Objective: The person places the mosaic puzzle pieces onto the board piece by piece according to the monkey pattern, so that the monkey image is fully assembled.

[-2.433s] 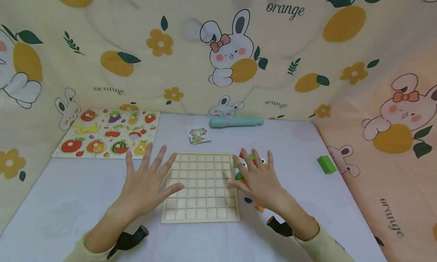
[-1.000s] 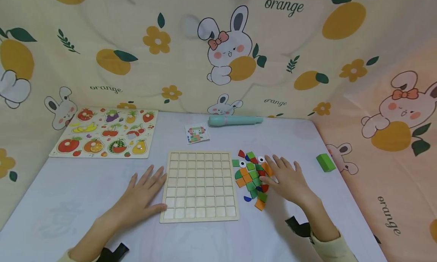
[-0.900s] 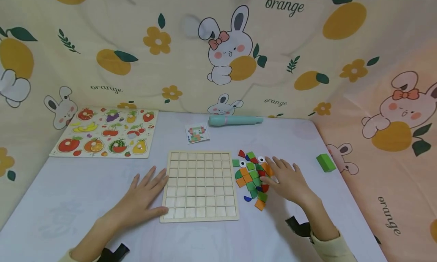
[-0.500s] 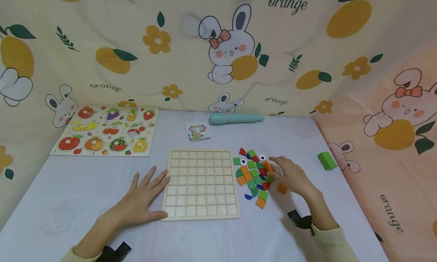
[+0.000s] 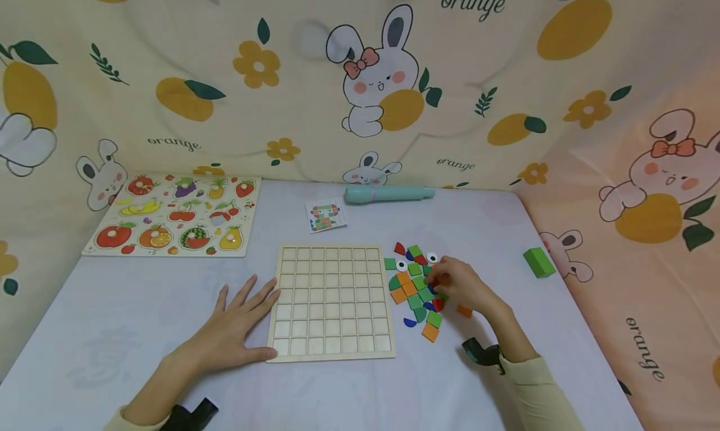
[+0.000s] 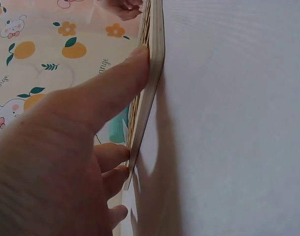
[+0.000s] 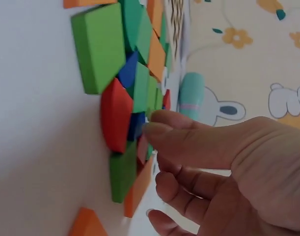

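Right hand (image 5: pixel 464 287): your fingers are curled at the coloured pieces (image 5: pixel 409 289); whether they pinch one, I cannot tell.
Left hand (image 5: pixel 225 331): your fingers lie spread and straight along the left edge of the grid board (image 5: pixel 332 297), thumb on its near corner, likely to steady it.
Grid board: on the bench (image 5: pixel 332 393) between your hands, presumably for easy reach.
Coloured pieces: loosely clustered just right of the board, handy for your right hand.
Picture card (image 5: pixel 325 213): face up beyond the board, seemingly for viewing.
Edges: fruit board (image 5: pixel 202 222) left, green block (image 5: pixel 539 262) right, both apparently set aside.
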Demonstrator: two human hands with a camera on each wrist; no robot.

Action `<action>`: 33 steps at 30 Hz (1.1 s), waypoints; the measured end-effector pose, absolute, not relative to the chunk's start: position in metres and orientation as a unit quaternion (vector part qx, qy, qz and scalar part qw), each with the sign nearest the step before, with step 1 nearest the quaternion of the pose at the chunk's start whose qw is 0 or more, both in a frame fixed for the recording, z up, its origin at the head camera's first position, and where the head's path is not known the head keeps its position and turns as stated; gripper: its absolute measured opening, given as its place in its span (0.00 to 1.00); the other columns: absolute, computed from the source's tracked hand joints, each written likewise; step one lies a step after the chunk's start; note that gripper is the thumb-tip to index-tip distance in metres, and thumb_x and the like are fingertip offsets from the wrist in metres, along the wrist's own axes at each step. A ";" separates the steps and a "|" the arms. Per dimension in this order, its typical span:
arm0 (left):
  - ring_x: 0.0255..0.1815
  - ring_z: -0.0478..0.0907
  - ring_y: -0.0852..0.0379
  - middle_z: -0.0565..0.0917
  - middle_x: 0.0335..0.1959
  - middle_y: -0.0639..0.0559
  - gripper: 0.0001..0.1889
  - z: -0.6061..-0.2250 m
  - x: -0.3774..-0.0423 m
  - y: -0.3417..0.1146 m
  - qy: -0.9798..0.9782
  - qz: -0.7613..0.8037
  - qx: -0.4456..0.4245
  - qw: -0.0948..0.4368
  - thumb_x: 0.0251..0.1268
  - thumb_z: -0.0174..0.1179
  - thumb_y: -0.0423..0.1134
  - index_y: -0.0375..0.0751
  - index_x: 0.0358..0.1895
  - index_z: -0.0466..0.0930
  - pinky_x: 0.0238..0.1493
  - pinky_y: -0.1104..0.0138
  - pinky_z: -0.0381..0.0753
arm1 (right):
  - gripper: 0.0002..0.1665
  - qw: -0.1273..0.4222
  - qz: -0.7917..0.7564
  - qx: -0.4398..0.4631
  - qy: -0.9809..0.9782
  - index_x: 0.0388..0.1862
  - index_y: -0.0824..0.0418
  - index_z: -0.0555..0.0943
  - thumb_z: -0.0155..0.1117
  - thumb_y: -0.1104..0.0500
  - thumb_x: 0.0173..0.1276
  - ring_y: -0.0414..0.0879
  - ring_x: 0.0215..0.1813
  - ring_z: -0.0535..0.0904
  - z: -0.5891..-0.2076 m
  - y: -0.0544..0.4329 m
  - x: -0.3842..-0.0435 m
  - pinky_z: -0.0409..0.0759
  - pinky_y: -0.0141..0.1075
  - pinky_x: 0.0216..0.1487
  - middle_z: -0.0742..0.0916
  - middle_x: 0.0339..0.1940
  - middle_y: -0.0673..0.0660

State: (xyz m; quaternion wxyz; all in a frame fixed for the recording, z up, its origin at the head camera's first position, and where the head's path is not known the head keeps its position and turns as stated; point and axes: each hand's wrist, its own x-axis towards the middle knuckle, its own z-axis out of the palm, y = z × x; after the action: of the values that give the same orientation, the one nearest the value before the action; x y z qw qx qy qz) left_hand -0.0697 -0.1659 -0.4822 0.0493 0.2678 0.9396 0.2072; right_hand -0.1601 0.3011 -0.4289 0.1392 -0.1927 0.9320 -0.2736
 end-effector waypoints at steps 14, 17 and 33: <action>0.79 0.44 0.33 0.56 0.80 0.46 0.54 -0.482 -0.068 -0.165 0.938 0.213 0.272 0.037 0.53 0.61 0.74 0.41 0.77 0.61 0.64 0.25 0.39 | 0.09 0.150 -0.213 -0.196 0.945 0.36 0.59 0.83 0.74 0.67 0.60 0.47 0.36 0.73 -0.436 0.303 -0.160 0.64 0.42 0.40 0.79 0.32 0.51; 0.79 0.44 0.33 0.56 0.80 0.46 0.54 -0.482 -0.068 -0.164 0.937 0.214 0.272 0.035 0.53 0.61 0.74 0.41 0.77 0.61 0.64 0.25 0.40 | 0.09 0.146 -0.208 -0.190 0.948 0.36 0.59 0.83 0.75 0.65 0.59 0.46 0.35 0.72 -0.435 0.303 -0.159 0.66 0.41 0.38 0.79 0.31 0.51; 0.79 0.44 0.33 0.56 0.80 0.46 0.54 -0.482 -0.068 -0.164 0.937 0.215 0.272 0.039 0.53 0.61 0.73 0.41 0.77 0.61 0.64 0.25 0.39 | 0.04 0.100 -0.248 -0.177 0.947 0.38 0.63 0.83 0.69 0.65 0.64 0.43 0.32 0.77 -0.439 0.303 -0.152 0.80 0.34 0.36 0.85 0.30 0.50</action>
State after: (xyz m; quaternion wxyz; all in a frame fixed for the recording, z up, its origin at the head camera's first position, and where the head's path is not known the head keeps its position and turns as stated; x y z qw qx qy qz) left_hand -0.0675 -0.1642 -0.4824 0.0390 0.2716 0.9372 0.2152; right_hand -0.1522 0.3027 -0.4387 0.0999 -0.1770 0.9471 -0.2485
